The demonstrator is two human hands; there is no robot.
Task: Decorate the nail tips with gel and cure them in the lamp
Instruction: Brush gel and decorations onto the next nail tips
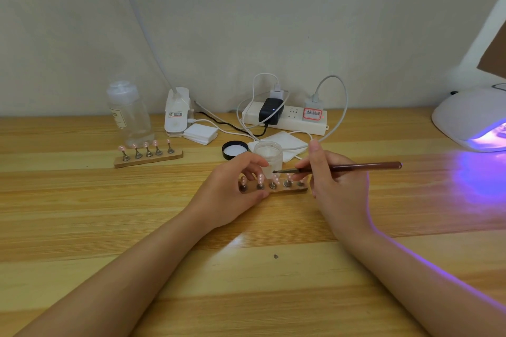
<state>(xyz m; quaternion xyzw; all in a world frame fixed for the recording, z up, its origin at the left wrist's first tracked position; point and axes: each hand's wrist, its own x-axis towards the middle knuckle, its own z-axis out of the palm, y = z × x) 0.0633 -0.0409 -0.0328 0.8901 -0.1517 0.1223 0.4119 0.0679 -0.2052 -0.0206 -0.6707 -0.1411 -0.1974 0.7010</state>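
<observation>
On the wooden desk (109,213), the left hand (232,191) grips the near wooden strip of pink nail tips (276,186); the right hand (334,172) pinches a thin brown-handled brush (356,166) above it, beside an open frosted jar (267,154).

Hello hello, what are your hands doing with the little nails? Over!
Left hand grips near nail stand. Right hand pinches brush, bristles over nail tips. Open gel jar right behind stand. Lamp lit, far right.
</observation>
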